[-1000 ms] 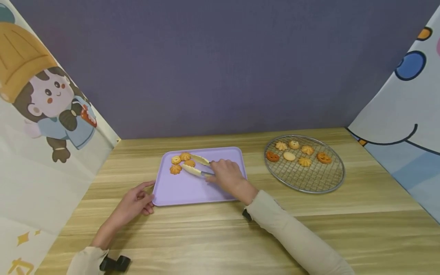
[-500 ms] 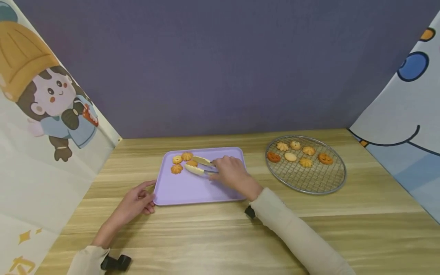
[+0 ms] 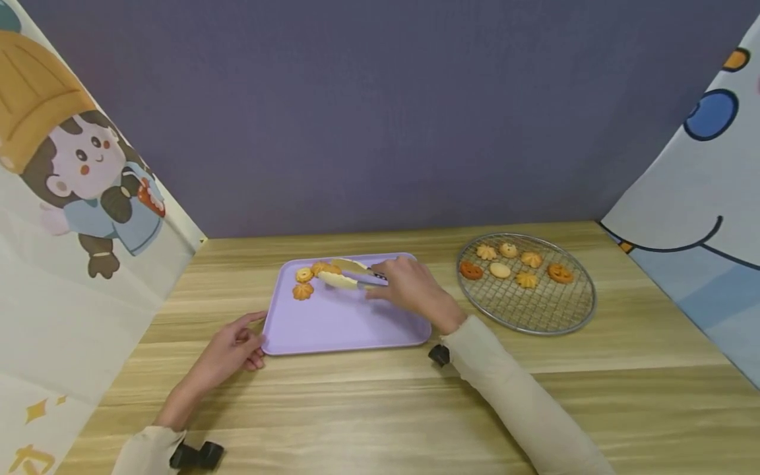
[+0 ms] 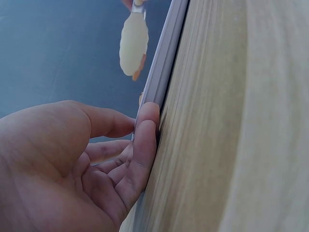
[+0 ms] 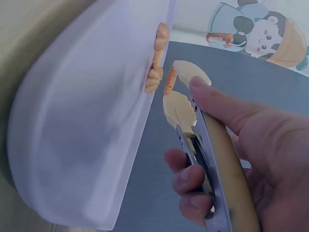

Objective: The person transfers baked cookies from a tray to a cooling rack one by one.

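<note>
My right hand (image 3: 411, 288) grips a pair of tongs (image 3: 338, 281) with cream scalloped tips over the back of a purple tray (image 3: 338, 326). Between the tips, a golden-brown cookie (image 5: 170, 81) is held above the tray, as the right wrist view shows. Several cookies lie in the tray's back left part, among them a flower-shaped cookie (image 3: 303, 291) and a pale ring-shaped cookie (image 3: 304, 275). At the tray's front left corner, my left hand (image 3: 228, 349) pinches the rim (image 4: 157, 82), thumb at the top and fingertips against the outer side.
Right of the tray stands a round wire cooling rack (image 3: 594, 300), with several cookies on its back half, including a pretzel-shaped cookie (image 3: 560, 273) and a plain oval cookie (image 3: 500, 270). A dark wall (image 3: 392, 119) closes off the back of the wooden table (image 3: 332, 409).
The tongs have risen from the tray and shifted slightly right and back, lifting one cookie from the group. My left hand keeps its place at the tray's corner.
</note>
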Demonstrator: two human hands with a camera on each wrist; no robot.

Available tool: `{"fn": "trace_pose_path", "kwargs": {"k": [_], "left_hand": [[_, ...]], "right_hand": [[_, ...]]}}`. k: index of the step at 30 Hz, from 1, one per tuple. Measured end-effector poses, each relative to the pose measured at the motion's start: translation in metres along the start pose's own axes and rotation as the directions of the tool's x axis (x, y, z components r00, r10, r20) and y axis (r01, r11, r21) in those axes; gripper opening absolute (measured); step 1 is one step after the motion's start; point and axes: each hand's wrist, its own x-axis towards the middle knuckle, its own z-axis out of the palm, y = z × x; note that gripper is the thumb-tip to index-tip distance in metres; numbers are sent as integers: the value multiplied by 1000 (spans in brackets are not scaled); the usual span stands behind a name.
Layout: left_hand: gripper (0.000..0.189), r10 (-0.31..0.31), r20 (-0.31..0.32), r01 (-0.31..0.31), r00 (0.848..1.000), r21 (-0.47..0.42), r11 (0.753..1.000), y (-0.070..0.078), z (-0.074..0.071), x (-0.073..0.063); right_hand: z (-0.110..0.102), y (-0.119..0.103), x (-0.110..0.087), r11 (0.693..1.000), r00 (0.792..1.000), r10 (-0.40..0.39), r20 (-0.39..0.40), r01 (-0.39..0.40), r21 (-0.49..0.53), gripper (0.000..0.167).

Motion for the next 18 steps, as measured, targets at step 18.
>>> {"fn": "trace_pose_path", "kwargs": {"k": [18], "left_hand": [[54, -3, 10, 3, 1000, 1, 1000, -1, -1, 0]], "right_hand": [[-11, -4, -38, 992, 999, -51, 5, 51, -114, 51]]}}
